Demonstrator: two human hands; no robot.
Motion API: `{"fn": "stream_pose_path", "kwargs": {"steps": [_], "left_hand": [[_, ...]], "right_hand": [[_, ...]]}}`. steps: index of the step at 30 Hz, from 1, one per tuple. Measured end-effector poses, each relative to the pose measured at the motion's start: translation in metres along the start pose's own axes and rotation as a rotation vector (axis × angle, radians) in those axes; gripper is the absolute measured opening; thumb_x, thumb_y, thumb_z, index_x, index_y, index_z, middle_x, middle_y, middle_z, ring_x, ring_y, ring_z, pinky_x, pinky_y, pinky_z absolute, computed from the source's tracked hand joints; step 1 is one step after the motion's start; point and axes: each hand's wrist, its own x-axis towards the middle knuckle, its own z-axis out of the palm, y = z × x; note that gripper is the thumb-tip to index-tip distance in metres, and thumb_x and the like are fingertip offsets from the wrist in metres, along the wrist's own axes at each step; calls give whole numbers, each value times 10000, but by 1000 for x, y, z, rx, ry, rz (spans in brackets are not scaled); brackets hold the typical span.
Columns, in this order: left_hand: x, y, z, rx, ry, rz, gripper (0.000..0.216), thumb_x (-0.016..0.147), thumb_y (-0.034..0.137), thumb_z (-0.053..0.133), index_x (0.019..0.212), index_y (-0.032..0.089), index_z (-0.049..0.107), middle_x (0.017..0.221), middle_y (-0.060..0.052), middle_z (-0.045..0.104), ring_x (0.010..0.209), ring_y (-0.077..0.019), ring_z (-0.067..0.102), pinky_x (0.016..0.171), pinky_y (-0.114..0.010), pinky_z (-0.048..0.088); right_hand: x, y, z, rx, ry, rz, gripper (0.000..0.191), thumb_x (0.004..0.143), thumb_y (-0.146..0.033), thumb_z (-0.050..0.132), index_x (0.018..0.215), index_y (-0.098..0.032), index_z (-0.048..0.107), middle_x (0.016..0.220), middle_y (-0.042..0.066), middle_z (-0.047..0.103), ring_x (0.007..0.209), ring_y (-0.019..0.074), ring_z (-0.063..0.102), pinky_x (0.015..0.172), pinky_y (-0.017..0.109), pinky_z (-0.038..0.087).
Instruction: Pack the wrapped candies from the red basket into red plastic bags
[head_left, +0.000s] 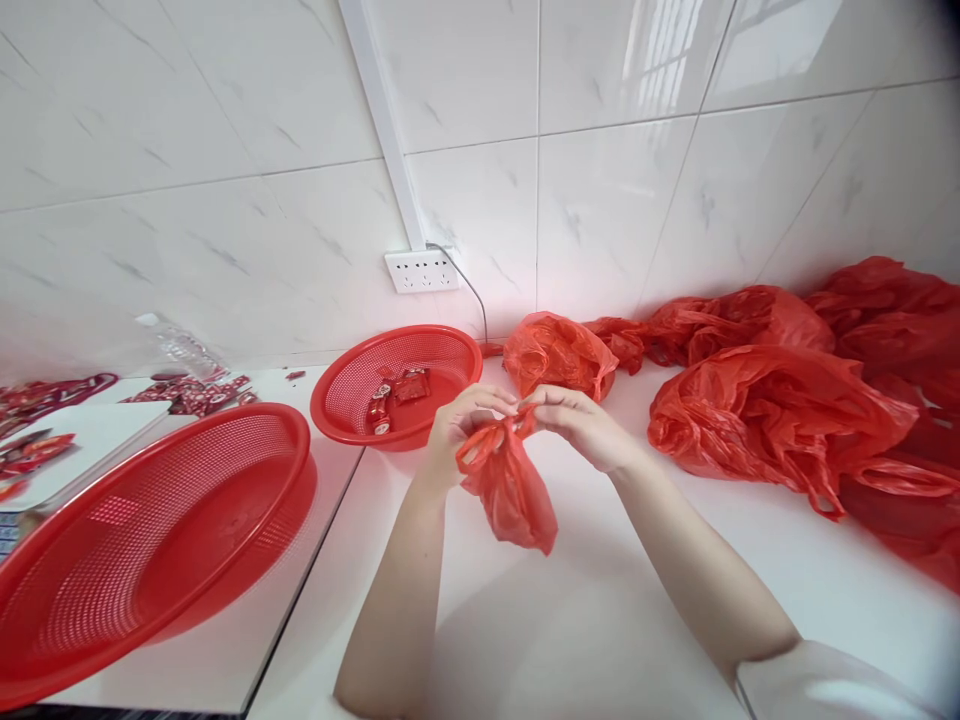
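A small red plastic bag (516, 495) hangs in front of me above the white table, its top gathered and twisted. My left hand (469, 420) pinches the gathered top from the left, its fingers closed. From the other side my right hand (577, 425) also grips the bag's top between thumb and fingers. The two sets of fingertips almost meet at the bunched plastic. What the bag contains, if anything, I cannot make out. Just behind my hands is a round red basket (345, 436) with several small red wrapped packets (397, 388) inside.
A larger red basket (300, 440) stands at the left. Red plastic bags (780, 420) are heaped along the right, with another bunched bag (559, 350) by the wall. A clear bottle (180, 347) lies among red packets. A cable runs from the wall socket (421, 271).
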Motion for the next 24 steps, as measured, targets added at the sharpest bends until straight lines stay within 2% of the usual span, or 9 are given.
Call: {"fn": "stream_pose_path", "kwargs": {"steps": [2, 4, 6, 9, 13, 16, 19, 21, 24], "left_hand": [[-2, 3, -2, 7, -96, -48, 86, 808, 258, 690, 866, 202, 720, 1104, -84, 610, 752, -130, 611, 684, -276, 506], [-2, 5, -1, -5, -113, -92, 192, 890, 309, 586, 825, 180, 713, 1094, -98, 628, 703, -122, 593, 725, -312, 507], [-1, 4, 2, -48, -46, -110, 313, 945, 348, 482, 767, 167, 664, 1060, -94, 644, 659, -115, 573, 756, -337, 500], [1, -1, 6, -112, 77, -116, 356, 957, 363, 450, 674, 171, 550, 1048, -87, 650, 817, -163, 600, 848, -354, 472], [2, -3, -1, -118, 125, -104, 357, 943, 378, 472, 657, 178, 546, 995, -90, 660, 998, -211, 577, 966, -377, 411], [-1, 2, -17, -82, 255, -65, 243, 924, 363, 508, 855, 190, 664, 1082, -88, 648, 1030, -207, 568, 1016, -382, 380], [-5, 8, -33, -5, 356, -65, 236, 908, 352, 532, 1044, 227, 678, 1270, -79, 577, 1125, -212, 534, 1028, -375, 383], [-6, 8, -37, 32, 341, -100, 246, 908, 384, 519, 992, 222, 685, 1279, -81, 574, 1157, -225, 523, 1027, -385, 392], [-3, 5, -33, 90, 225, -220, 293, 897, 424, 516, 772, 195, 648, 1195, -85, 621, 1126, -240, 550, 1028, -401, 396]], "right_hand": [[1, -1, -1, 185, 81, 85, 188, 785, -321, 613, 696, -185, 518, 726, 11, 601, 700, 143, 573, 711, 299, 463], [2, -2, -2, 277, 139, 130, 281, 793, -364, 625, 652, -191, 455, 608, -27, 509, 557, 102, 477, 568, 242, 411], [1, -2, -4, 269, 175, 113, 368, 806, -408, 648, 629, -194, 408, 524, -71, 363, 461, 66, 319, 463, 206, 291], [-1, -5, -10, 186, 212, 50, 379, 794, -437, 685, 671, -200, 416, 506, -102, 242, 440, 54, 185, 431, 206, 165], [-10, -17, -25, -31, 256, -2, 281, 797, -427, 696, 848, -224, 509, 504, -110, 265, 438, 56, 204, 443, 205, 154], [-19, -29, -40, -182, 321, -35, 282, 807, -414, 685, 988, -246, 549, 513, -106, 283, 440, 62, 228, 444, 205, 173], [-28, -39, -55, -276, 398, -42, 299, 805, -420, 680, 1029, -257, 568, 534, -89, 343, 437, 74, 280, 441, 217, 220], [-34, -43, -62, -347, 431, -45, 315, 806, -437, 668, 1050, -258, 578, 546, -74, 396, 437, 90, 335, 450, 237, 277], [-42, -48, -71, -510, 452, -40, 310, 832, -461, 622, 1047, -239, 600, 526, -68, 405, 422, 103, 352, 452, 257, 308]]}}
